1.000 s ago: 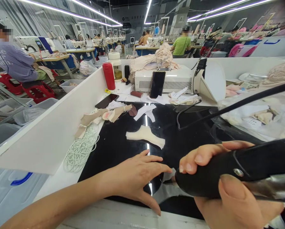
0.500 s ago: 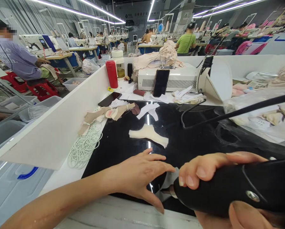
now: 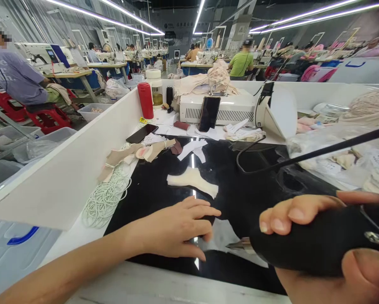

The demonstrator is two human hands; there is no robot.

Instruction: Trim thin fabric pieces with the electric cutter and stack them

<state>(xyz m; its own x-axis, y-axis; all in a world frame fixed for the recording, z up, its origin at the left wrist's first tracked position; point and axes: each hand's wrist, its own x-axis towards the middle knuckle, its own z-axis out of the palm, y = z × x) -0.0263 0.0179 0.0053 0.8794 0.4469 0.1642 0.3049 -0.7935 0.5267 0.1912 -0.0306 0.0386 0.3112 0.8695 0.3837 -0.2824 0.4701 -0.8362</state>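
Right hand (image 3: 303, 212): closed grip around the black hand tool (image 3: 316, 242), fingers over the top of the body and thumb beneath. The tool's metal tip (image 3: 238, 245) points toward the left grip and sits on or just above the pale flat piece (image 3: 224, 232). That piece lies on the black surface (image 3: 255, 181) between the two grips. Left hand (image 3: 176, 230): open, flat grip, fingers extended, holding nothing. Its fingertips appear to touch the near edge of the pale flat piece, though glare on the surface leaves contact uncertain. I judge the step in hand to be tip work on this piece, with the left grip steadying it. From my station, the next move calls for the piece to be pinned flat, the left fingers to stay clear of the tip, and the cord (image 3: 319, 150) that trails away from the right grip to have slack. A cream fabric piece (image 3: 192, 179) lies just ahead of the left grip, apart from it. Containers:
- A clear bin (image 3: 14, 257) with a blue handle sits well outboard of the left grip; I cannot tell its contents.
- A white-lidded jar (image 3: 155, 90), far ahead of the left grip, holds a yellowish liquid.
- Plastic bags (image 3: 328, 162) ahead of the right grip hold pale fabric pieces.
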